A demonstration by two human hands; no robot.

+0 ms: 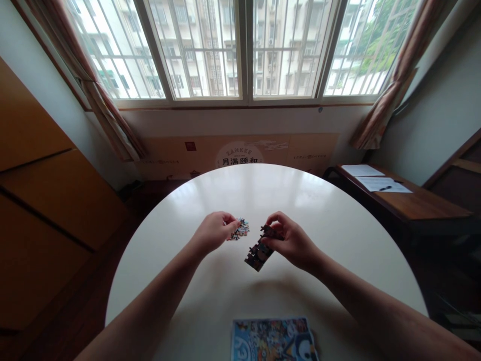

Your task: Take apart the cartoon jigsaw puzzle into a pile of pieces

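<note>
My right hand (289, 235) grips a partly joined section of jigsaw puzzle (259, 255), dark with knobbed edges, tilted above the table between thumb and fingers. My left hand (216, 230) is at a small heap of loose, multicoloured jigsaw pieces (240, 231). Its thumb and forefinger are pinched together at the heap's upper left. Whatever lies between those fingertips is too small to make out. The joined section is apart from the heap, to its lower right.
Both arms reach over a round white table (180, 296). A colourful blue picture box or booklet (272, 341) lies at the near edge. At the right, a wooden side table (421, 203) bears papers (383, 184) and pens. Barred windows and curtains (108, 115) are beyond.
</note>
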